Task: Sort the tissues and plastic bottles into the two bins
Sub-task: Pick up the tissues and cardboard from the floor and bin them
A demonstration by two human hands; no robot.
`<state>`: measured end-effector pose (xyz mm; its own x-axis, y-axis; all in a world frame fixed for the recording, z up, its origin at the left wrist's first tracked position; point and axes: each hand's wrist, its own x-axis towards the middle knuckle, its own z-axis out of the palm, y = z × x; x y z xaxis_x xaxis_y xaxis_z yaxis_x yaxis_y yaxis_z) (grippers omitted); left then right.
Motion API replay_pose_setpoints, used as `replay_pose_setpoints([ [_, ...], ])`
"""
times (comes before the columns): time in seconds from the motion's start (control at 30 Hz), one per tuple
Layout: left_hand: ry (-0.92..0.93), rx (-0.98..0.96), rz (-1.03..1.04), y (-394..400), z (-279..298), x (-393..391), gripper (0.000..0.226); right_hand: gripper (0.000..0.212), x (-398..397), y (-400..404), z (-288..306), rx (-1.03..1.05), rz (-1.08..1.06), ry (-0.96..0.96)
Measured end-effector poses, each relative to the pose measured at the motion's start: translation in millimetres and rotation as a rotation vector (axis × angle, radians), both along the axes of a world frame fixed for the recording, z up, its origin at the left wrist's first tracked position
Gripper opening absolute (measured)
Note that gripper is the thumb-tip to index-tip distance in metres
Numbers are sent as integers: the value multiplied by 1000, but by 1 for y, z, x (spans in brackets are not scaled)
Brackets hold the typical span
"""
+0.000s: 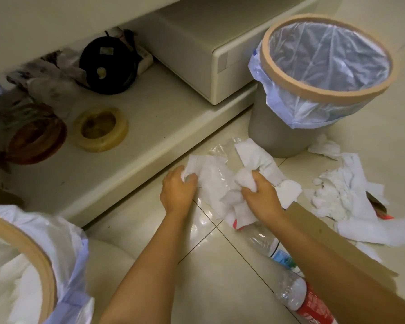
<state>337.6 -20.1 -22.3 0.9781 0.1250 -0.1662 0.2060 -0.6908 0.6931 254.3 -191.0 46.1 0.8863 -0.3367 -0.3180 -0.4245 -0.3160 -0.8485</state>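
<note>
On the tiled floor [220, 265], just off the edge of a low cream platform [150, 127], both hands work in a heap of white tissues [222, 183]. Left hand [177, 190]: fingers curled, gripping a wad at the heap's left end. Right hand [258, 195]: clenched round a crumpled wad at the heap's middle. Clear plastic shows under the heap.

More tissues [341, 195] lie loose to the right, near the far bin's base. Two plastic bottles lie beside the right forearm: one with a blue label [274, 249], one with a red label [302, 298] at the lower edge.

Far bin [290, 136]: grey, tan rim, clear liner, standing at the platform's corner, just beyond the heap. Near bin [45, 260]: lower left corner, tan rim, white tissue inside.

Bare tile between the forearms and toward the near bin. On the platform: a tape roll [101, 128], a black coil [108, 64], a drawer unit [211, 50].
</note>
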Motion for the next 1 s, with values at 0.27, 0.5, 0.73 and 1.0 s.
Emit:
replay_pose_setpoints([
  [0.27,68,75,63,-16,-14,-4,37,40,-14,-3,0,-23,113,88],
  [0.5,25,-223,172,3,24,-30,49,20,-7,15,-18,-196,209,13],
  [0.73,-74,-413,177,15,83,-64,28,22,-10,19,-7,-85,233,53],
  [1.0,-159,-562,203,-9,100,-65,49,21,-30,10,-4,187,163,-52],
])
